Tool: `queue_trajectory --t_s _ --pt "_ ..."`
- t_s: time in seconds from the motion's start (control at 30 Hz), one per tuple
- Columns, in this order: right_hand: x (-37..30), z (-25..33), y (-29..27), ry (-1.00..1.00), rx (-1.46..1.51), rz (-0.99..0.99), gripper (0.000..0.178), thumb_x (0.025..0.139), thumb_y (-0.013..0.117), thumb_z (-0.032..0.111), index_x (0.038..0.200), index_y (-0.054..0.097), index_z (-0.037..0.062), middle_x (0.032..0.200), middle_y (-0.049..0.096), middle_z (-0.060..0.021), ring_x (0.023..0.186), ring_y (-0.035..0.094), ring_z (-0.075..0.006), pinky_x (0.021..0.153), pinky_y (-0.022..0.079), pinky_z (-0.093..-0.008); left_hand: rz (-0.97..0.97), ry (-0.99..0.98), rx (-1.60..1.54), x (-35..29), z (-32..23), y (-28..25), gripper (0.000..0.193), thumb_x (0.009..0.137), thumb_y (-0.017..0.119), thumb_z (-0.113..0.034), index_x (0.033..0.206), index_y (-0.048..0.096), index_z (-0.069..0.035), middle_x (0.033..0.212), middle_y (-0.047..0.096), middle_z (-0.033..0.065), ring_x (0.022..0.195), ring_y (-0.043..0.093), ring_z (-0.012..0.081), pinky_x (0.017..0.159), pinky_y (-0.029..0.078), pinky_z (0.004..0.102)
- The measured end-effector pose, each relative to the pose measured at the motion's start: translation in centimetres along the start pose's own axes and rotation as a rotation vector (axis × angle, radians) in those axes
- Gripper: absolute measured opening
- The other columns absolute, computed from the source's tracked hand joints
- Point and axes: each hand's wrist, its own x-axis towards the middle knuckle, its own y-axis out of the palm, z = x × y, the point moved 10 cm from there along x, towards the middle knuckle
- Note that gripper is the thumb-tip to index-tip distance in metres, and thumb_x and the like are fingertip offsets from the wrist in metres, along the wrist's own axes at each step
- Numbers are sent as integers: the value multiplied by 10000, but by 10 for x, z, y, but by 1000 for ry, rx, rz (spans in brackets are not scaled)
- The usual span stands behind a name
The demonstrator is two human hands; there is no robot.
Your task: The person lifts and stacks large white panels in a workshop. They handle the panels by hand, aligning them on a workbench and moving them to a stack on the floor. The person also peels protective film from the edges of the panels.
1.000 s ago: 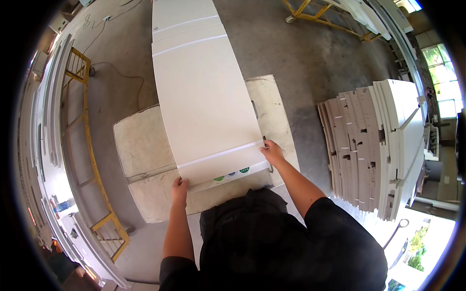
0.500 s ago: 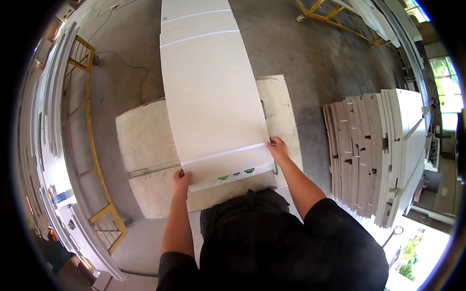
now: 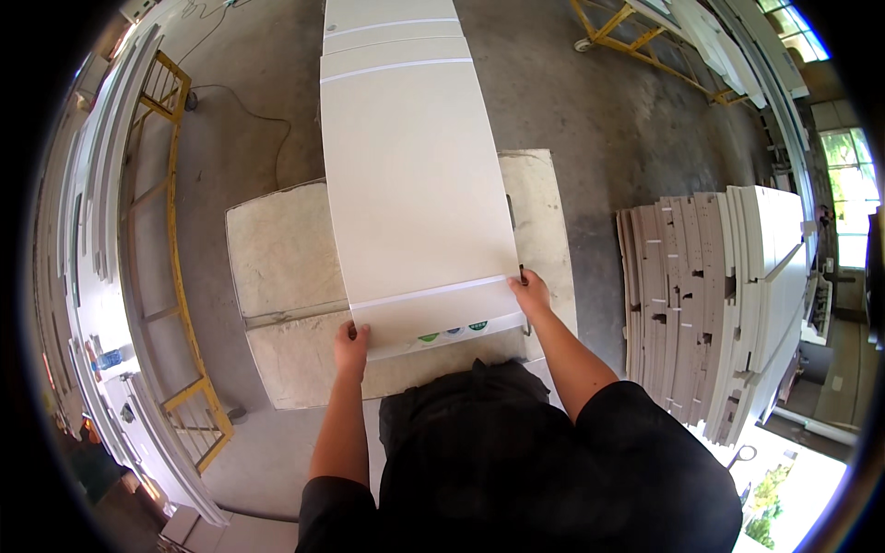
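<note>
My left fingers [image 3: 363,333] and right fingers [image 3: 531,280] grip the panel [image 3: 415,175] by its sides, near the desk's [image 3: 277,240] front edge; probably stiff, heavy.

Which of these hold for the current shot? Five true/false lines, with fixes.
1. The left hand and right hand both touch the white panel. True.
2. They are at the panel's far end. False: they are at its near end.
3. A stack of boards stands right of the panel. True.
4. The panel hides everything beneath it. False: a pale surface shows on both sides.
5. A yellow-framed rack stands left of the panel. True.
</note>
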Motion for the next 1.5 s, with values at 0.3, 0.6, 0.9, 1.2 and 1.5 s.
queue_trajectory --t_s 0.3,0.6,0.9,1.2,1.5 --pt "-5 7 2 37 -80 57 423 897 734 312 1187 669 12 1042 744 -127 925 703 -234 790 547 -377 30 -18 -55 -8 -7 3 465 904 731 -279 1238 646 33 1134 676 160 1018 643 268 902 515 388" --pt "-54 63 3 199 545 403 592 915 755 358 1311 592 -50 1255 681 -160 1111 660 -236 939 530 -379 -120 52 -59 12 10 0 527 940 697 -335 1285 612 55 1255 590 203 1085 595 327 957 482 411" --pt "-118 81 -23 202 473 264 678 910 753 453 1287 621 -94 1212 699 -176 1106 668 -243 947 522 -369 -95 30 -135 24 7 9 574 926 710 -321 1320 571 72 1302 563 285 1197 563 408 1038 448 474" --pt "-242 140 -59 371 514 168 714 919 738 478 1344 582 -74 1302 655 -174 1192 632 -271 1021 494 -398 440 -32 -446 13 -31 -34 622 940 672 -492 1244 580 43 1152 655 160 1053 626 243 896 521 403" --pt "-308 105 -53 305 677 139 827 831 742 644 1332 640 -7 1284 666 -138 1181 628 -253 1005 483 -368 517 -33 -136 -27 -47 -104 863 968 552 -622 1566 352 -33 1511 483 162 1359 473 357 1076 433 537"
